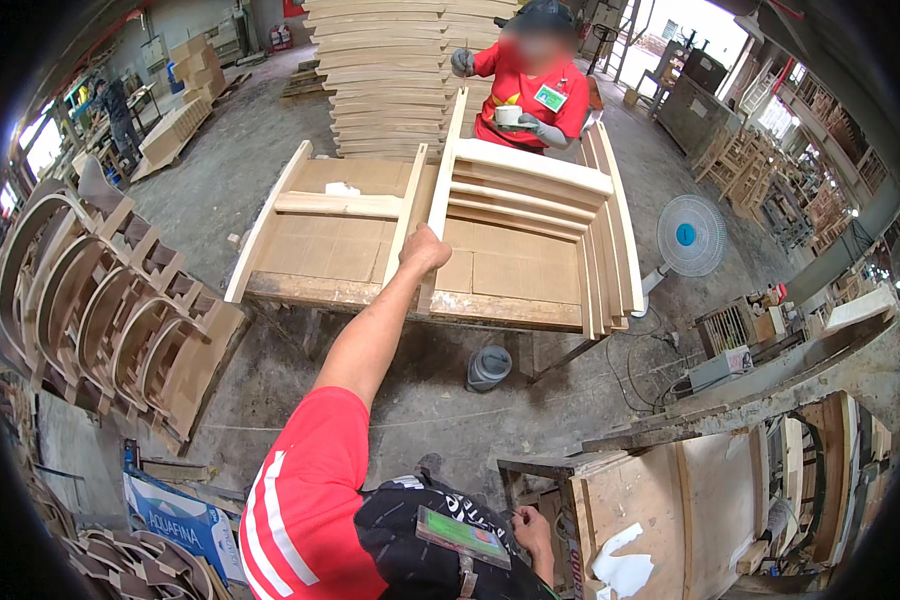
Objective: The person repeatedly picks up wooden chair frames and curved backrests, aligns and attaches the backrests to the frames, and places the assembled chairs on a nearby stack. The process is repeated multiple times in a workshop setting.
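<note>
My left hand [426,250], at the end of my outstretched arm, is closed around the lower part of a pale wooden leg [450,165]. That leg belongs to the top one of several wooden chair-leg frames [530,178] stacked on the right of a cardboard-covered worktable [410,297]. Left of it lies a single H-shaped wooden frame [338,205], with a crumpled white piece [342,189] behind its crossbar. By my waist, my right hand [532,531] has its fingers curled in; whether they hold anything is hidden.
Across the table a gloved co-worker [530,95] holds a white cup [508,115] and a thin stick. Curved wooden parts [100,290] stand at left, a tall board stack [385,70] behind. A fan [690,236] is right, a grey bucket [489,368] beneath, a bench [660,500] lower right.
</note>
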`<action>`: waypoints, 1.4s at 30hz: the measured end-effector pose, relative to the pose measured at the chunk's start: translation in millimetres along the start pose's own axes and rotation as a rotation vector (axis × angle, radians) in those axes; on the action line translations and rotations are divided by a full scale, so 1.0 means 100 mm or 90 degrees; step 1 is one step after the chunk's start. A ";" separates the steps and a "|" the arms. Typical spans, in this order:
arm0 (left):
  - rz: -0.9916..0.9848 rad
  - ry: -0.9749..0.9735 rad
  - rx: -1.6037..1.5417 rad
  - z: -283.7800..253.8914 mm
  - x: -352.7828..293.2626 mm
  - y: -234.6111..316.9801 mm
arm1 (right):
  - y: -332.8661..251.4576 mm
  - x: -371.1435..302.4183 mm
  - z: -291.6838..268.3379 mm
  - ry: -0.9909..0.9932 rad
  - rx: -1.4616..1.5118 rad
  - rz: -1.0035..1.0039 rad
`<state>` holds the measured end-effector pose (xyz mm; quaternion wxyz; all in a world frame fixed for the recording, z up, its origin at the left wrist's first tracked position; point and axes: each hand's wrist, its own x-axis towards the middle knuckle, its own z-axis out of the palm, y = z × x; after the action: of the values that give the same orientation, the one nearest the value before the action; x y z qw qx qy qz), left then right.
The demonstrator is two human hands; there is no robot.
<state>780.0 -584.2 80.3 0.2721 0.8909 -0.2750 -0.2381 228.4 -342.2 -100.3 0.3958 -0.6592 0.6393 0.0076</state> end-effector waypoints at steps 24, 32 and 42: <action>-0.001 0.029 -0.013 -0.09 -0.13 0.00 | -0.12 0.31 0.16 -0.041 -0.031 -0.029; -0.002 0.009 -0.032 -0.10 -0.13 0.02 | -0.01 0.34 0.30 -0.065 0.021 0.008; 0.001 0.027 -0.023 -0.08 -0.11 0.01 | -0.05 0.29 0.29 -0.038 0.066 0.033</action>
<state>776.3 -575.0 89.7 0.2940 0.8905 -0.2652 -0.2241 252.4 -351.4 -132.9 0.4478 -0.6205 0.6438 0.0048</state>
